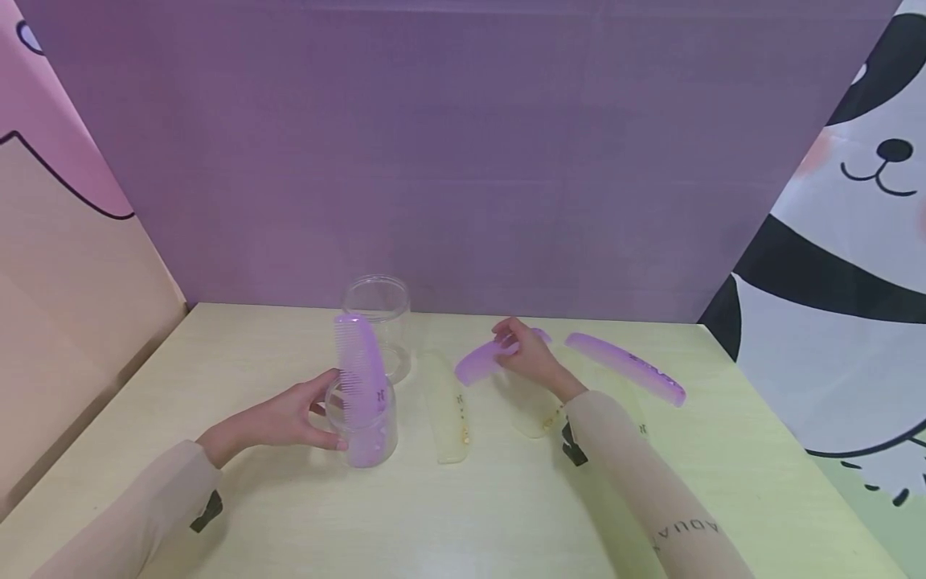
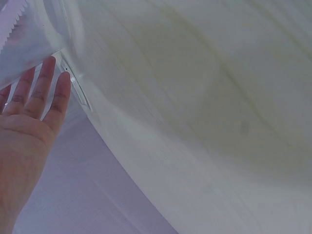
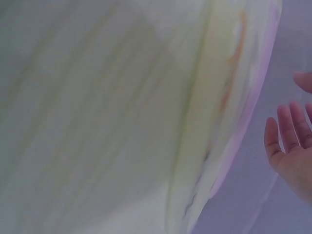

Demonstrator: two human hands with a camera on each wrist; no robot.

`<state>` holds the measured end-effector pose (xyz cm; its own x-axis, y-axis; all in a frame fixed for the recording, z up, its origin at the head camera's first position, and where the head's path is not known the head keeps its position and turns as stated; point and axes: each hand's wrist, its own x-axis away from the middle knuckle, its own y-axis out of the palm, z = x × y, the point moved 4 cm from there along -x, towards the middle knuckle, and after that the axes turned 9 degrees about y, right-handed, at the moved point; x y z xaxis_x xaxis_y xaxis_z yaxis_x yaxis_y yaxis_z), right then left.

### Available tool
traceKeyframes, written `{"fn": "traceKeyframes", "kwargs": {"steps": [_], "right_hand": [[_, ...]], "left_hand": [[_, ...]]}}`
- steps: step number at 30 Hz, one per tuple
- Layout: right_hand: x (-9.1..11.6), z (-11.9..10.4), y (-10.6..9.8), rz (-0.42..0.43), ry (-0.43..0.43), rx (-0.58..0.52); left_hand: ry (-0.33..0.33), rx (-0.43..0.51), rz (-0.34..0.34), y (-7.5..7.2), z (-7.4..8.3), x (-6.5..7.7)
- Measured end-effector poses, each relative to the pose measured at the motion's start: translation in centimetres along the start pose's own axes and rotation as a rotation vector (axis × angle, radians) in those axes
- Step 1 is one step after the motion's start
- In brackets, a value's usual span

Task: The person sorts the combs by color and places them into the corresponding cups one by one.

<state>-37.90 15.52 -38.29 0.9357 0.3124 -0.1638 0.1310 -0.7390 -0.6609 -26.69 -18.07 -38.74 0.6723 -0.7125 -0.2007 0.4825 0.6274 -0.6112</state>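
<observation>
My left hand [image 1: 292,414] holds a clear plastic jar [image 1: 391,434] from its left side, thumb low at the front and fingers at the far side. A purple comb [image 1: 362,370] stands in that jar, its upper part sticking out above the rim. In the left wrist view, the fingers [image 2: 41,87] lie along the jar wall [image 2: 29,58]. My right hand [image 1: 531,358] reaches over another purple comb [image 1: 475,366] near the back of the table, thumb and fingers spread about its middle. The right wrist view shows these fingers [image 3: 287,129] nearly straight and apart.
Behind the held jar stands a second clear jar [image 1: 398,330]. A pale yellow comb [image 1: 448,410] lies between the hands, with another yellow comb [image 1: 531,418] beneath the right wrist. To the right lies a purple comb [image 1: 622,362], and a further yellow comb is partly covered by the right sleeve.
</observation>
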Motion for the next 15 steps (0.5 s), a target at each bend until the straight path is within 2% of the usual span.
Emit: {"fn": "traceKeyframes", "kwargs": {"steps": [8,15], "right_hand": [[-0.4,0.7,-0.3,-0.041,-0.015,0.152],[-0.9,1.3,-0.2,-0.080,-0.002,0.197]], "left_hand": [[-0.013,0.004,0.001,0.0,0.2,0.0],[-0.006,0.015,-0.001,0.0,0.1,0.0]]}}
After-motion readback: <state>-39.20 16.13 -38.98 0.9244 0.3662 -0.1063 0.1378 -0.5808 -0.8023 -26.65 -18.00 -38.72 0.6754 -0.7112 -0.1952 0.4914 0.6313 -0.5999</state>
